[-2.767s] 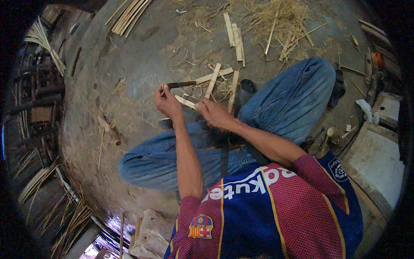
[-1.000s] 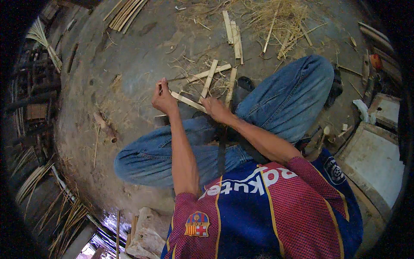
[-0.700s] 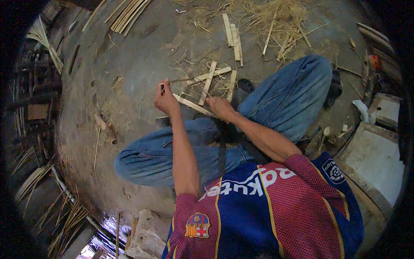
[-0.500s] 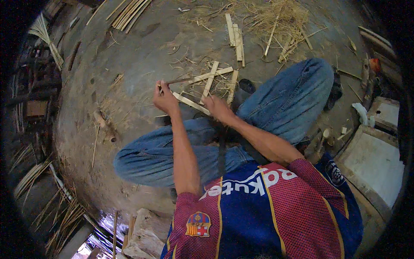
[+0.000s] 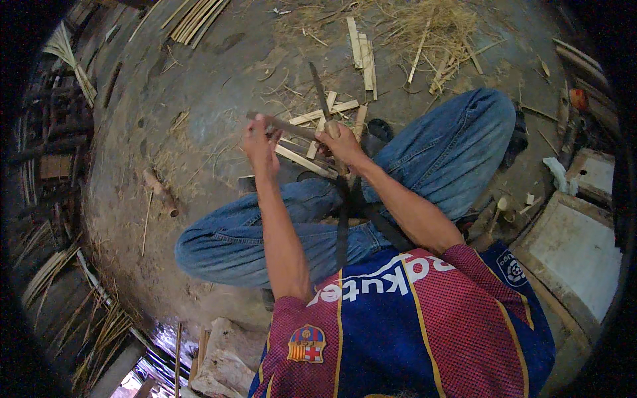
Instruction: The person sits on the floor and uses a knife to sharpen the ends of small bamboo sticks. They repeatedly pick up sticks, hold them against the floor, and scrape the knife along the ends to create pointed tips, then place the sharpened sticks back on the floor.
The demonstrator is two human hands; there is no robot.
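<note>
My left hand (image 5: 262, 146) pinches one end of a flat brown strip (image 5: 289, 127), apparently split bamboo, raised above the floor. The strip's other end reaches the fingers of my right hand (image 5: 342, 146). That hand is closed round the pale handle of a knife, whose long dark blade (image 5: 319, 86) points up and away from me. Below and behind the hands lie several pale bamboo strips (image 5: 306, 162), some crossing each other between my legs. The right hand partly hides them.
Paired pale strips (image 5: 362, 56) lie farther off, beside a heap of fine shavings (image 5: 434, 30). At the far left is a bundle of sticks (image 5: 197, 20). A short bamboo tube (image 5: 162, 192) lies left of my knees; a pale framed panel (image 5: 570, 245) is at right.
My right hand has risen from the pale strips and now holds a knife that was not plainly visible before. The brown strip has turned, its right end now at my right hand.
</note>
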